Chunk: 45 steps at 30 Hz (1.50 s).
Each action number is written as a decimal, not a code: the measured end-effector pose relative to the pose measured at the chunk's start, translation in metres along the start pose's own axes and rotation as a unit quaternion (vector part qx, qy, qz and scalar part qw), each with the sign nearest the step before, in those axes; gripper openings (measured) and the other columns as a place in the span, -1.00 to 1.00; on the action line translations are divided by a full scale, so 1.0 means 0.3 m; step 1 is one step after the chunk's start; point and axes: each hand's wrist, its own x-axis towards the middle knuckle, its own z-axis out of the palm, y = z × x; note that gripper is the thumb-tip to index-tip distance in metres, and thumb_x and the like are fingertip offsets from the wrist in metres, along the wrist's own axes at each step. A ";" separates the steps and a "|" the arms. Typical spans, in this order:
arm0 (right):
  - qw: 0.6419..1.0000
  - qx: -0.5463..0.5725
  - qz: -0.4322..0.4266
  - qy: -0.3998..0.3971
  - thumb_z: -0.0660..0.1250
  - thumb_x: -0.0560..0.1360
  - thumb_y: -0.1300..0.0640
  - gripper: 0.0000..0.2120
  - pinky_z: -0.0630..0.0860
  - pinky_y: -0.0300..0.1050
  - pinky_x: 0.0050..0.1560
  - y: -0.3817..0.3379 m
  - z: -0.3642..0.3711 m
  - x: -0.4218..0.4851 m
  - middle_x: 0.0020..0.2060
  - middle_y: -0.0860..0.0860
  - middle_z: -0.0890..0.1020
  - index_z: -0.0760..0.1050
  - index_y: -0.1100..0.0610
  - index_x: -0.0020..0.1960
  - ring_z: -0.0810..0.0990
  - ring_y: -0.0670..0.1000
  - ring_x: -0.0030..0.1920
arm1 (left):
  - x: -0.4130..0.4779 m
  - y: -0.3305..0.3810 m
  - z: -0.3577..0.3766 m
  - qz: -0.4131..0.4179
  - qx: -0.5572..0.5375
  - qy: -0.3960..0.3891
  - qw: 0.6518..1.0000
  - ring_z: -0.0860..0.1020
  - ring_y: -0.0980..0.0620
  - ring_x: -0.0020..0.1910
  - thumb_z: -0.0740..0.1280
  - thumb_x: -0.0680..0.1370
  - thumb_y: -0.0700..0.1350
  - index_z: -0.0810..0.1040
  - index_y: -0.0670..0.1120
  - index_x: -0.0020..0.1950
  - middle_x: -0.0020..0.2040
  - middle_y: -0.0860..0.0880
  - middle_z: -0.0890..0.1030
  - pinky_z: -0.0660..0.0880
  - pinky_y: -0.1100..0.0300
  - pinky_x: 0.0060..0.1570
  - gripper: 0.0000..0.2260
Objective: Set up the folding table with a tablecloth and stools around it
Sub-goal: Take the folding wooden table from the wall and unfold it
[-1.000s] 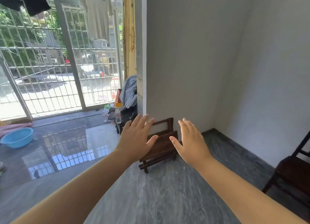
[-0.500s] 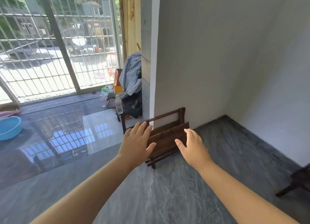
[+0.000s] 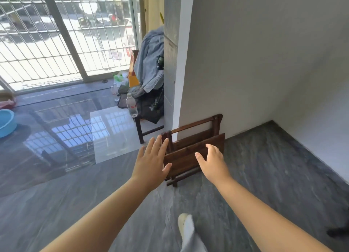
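Facing folded wooden table (image 3: 186, 157) just ahead, long edge crosswise, with left hand (image 3: 151, 162) and right hand (image 3: 214, 162) open, empty, near either end.

The folded wooden table (image 3: 190, 153) is leaning on the white wall (image 3: 245, 63), which is closing off its back side. Just to its left, the tiled pillar corner (image 3: 171, 81) and a dark chair (image 3: 140, 131), which is carrying clothes and a water bottle (image 3: 131, 105), are narrowing the approach. In front of the table and to its right, the grey floor (image 3: 264, 166) is lying open. The left hand (image 3: 151, 163) and the right hand (image 3: 212, 162) are reaching in from this front side, with fingers spread.
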 end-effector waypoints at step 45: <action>0.734 0.571 0.348 -0.121 0.24 0.60 0.11 -0.69 0.46 0.00 0.26 0.412 1.019 1.493 0.12 0.12 0.63 0.42 0.18 0.31 0.63 0.00 -0.01 | 1.244 -0.300 1.223 -0.114 -0.112 -0.088 0.983 0.43 -0.10 0.24 0.22 0.60 -0.05 0.31 -0.10 0.38 0.26 -0.10 0.48 0.41 0.04 0.18 -0.64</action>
